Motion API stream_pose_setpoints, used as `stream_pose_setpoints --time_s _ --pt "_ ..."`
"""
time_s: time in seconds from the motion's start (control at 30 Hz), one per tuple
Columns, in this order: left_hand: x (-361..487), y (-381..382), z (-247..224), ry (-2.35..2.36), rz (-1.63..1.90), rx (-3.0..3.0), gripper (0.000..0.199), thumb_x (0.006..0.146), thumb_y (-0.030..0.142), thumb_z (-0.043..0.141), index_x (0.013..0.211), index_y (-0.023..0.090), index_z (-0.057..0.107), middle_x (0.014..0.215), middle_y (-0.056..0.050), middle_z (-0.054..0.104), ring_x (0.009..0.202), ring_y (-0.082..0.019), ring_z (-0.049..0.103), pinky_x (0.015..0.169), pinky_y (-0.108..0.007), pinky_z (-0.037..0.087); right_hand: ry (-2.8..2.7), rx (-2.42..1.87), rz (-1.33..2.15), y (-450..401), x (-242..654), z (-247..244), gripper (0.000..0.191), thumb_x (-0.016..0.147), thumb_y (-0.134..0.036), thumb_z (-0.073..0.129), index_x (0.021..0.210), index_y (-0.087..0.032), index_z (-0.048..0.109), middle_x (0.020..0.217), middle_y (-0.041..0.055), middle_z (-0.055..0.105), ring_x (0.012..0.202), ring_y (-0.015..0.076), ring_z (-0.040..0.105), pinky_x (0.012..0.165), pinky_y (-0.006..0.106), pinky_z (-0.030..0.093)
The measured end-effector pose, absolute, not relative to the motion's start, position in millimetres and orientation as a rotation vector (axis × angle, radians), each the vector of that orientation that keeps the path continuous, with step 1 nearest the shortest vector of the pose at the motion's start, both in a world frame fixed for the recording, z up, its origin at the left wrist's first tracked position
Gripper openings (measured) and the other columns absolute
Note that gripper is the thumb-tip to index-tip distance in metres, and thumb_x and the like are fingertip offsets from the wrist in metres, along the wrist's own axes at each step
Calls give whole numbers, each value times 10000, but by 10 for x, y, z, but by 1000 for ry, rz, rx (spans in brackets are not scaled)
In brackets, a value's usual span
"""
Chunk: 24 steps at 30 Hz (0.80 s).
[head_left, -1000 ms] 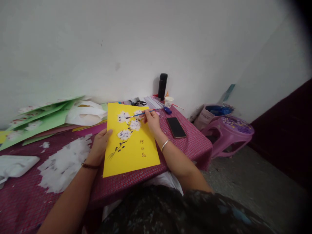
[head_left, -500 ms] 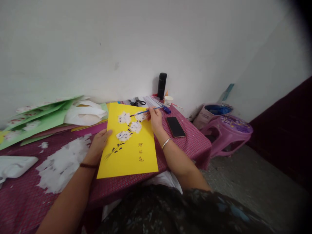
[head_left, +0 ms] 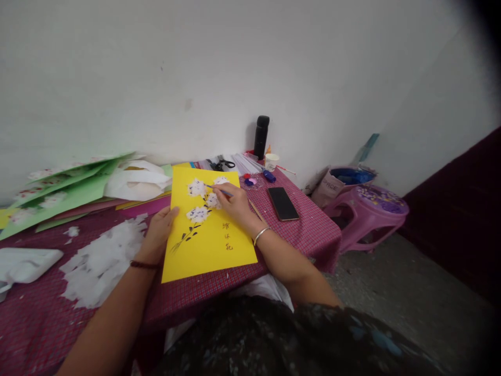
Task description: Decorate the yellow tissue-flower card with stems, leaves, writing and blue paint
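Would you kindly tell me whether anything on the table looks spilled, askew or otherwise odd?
No spill shows, but the tablecloth looks untidy: white scraps lie heaped left of the yellow sheet, and a small clump sits apart, as if stray. The sheet, in the left hand, looks intact.

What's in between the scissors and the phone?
Between the scissors and the phone, the head view shows red, pink and dark blue blobs.
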State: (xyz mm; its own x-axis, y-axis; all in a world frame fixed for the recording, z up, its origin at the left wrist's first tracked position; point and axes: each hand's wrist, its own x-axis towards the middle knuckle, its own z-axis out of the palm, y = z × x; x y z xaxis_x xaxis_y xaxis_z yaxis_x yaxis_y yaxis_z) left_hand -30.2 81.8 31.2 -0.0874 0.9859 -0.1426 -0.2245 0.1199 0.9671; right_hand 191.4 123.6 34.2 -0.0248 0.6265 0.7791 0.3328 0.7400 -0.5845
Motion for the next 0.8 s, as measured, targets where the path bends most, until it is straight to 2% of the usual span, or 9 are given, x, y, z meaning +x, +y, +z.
stream_pose_setpoints --time_s 0.17,0.37,0.53,0.67,0.8 --pt "-254 780 401 1213 1278 883 133 852 165 618 937 144 718 768 -94 774 674 -256 740 523 -297 579 -1945 -749 52 1085 1833 376 310 1021 -320 484 1037 -167 753 1009 100 785 902 178 733 821 305 563" --pt "-231 732 454 1226 1285 871 138 887 155 619 988 130 710 771 -72 760 684 -225 730 564 -292 593 -2059 -769 -26 1038 1759 350 328 1027 -318 461 1009 -158 747 967 100 781 885 181 729 787 299 560" --pt "-253 775 384 1221 1317 853 192 965 258 629 1099 128 674 927 -52 737 757 -162 716 702 -332 621 -1906 -737 122 1048 1812 371 282 1008 -315 478 983 -184 726 985 87 778 910 179 723 836 317 562" --pt "-259 816 352 1235 1353 829 178 958 265 639 1061 128 683 894 -50 740 747 -164 719 690 -326 621 -1620 -776 376 1085 1876 406 257 993 -350 476 941 -232 699 948 56 760 890 181 711 824 328 563" --pt "-247 809 356 1224 1363 828 135 888 234 685 985 145 717 805 -53 760 724 -214 737 624 -313 618 -1595 -772 499 1113 1880 396 246 974 -372 492 921 -239 692 947 50 748 894 184 703 829 326 553"
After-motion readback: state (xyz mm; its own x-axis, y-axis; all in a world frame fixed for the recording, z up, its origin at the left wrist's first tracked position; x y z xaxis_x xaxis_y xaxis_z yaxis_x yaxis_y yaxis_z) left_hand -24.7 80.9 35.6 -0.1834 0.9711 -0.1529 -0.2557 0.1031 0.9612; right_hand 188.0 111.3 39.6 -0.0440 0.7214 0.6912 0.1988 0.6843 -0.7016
